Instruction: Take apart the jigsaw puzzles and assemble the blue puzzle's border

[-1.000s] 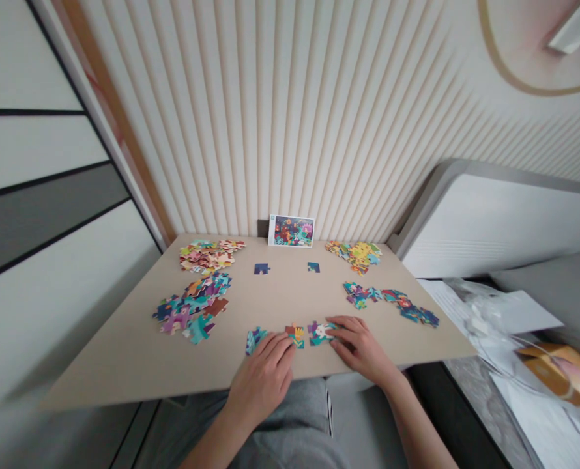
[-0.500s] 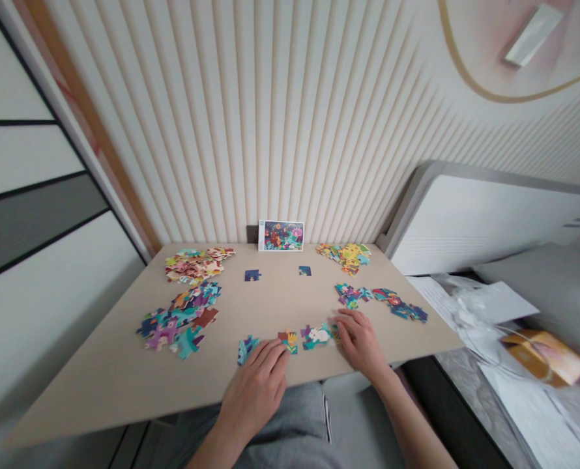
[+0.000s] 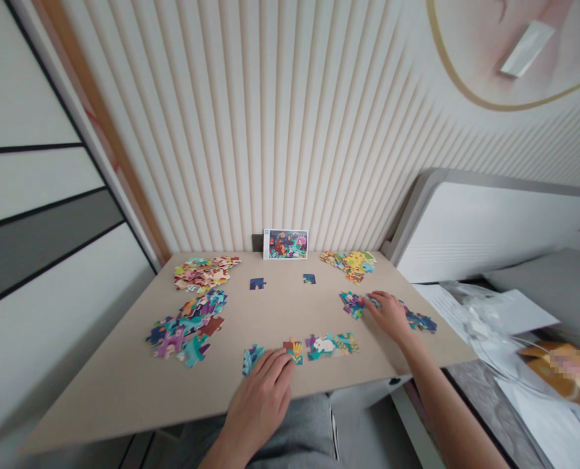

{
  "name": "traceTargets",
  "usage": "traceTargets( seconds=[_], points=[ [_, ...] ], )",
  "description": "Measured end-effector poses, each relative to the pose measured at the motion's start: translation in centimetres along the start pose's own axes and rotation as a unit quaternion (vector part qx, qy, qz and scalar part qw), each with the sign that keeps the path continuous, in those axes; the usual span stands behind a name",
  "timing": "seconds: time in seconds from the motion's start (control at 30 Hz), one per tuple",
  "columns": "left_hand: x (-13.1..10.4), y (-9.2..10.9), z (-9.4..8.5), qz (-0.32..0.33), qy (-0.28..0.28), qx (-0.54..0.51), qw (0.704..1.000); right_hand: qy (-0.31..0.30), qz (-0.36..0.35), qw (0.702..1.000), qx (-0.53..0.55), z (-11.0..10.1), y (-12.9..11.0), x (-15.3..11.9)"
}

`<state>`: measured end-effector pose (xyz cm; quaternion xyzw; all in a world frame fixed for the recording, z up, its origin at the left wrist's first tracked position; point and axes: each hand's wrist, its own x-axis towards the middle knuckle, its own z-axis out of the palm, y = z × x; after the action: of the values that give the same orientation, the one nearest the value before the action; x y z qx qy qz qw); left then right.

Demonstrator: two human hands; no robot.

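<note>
My left hand rests on the near edge of the table, fingers laid flat, partly covering the pieces there. Beside its fingertips lie a blue-teal puzzle piece and a brown and yellow puzzle piece. Further right, a white-rabbit puzzle piece sits against a teal and yellow puzzle piece. My right hand is over a group of dark, colourful puzzle pieces on the right, thumb and fingers apart. Its palm hides some of that group, and no held piece shows.
A picture box leans on the ribbed wall. Two dark blue pieces lie before it. Piles stand at back left, left and back right. Right of the table is a bed with papers.
My right hand has moved away from the near row, rightward and up to the right-hand group, leaving the teal and yellow piece beside the rabbit piece. My left hand stays in place.
</note>
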<state>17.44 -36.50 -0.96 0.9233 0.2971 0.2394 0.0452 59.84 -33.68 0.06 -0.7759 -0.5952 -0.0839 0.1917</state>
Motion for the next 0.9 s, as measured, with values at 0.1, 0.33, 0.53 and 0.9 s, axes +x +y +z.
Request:
traceTargets(
  seconds=[0.1,0.33,0.53,0.9],
  points=[
    [0.1,0.3,-0.4,-0.014,-0.006,-0.010,1.000,0.008,0.011,1.000,-0.006,1.3,-3.3,0.1],
    [0.2,-0.5,-2.7,0.014,-0.027,-0.005,1.000,0.043,0.008,0.999,-0.009,2.8,-6.3,-0.1],
    [1.2,-3.2,-4.4,0.040,-0.064,-0.020,0.997,0.059,-0.015,0.996,0.063,2.4,-5.8,-0.4],
    [1.1,-3.1,-4.5,0.070,-0.059,-0.070,0.993,0.025,0.030,0.876,0.480,1.8,-8.7,-1.4]
  ],
)
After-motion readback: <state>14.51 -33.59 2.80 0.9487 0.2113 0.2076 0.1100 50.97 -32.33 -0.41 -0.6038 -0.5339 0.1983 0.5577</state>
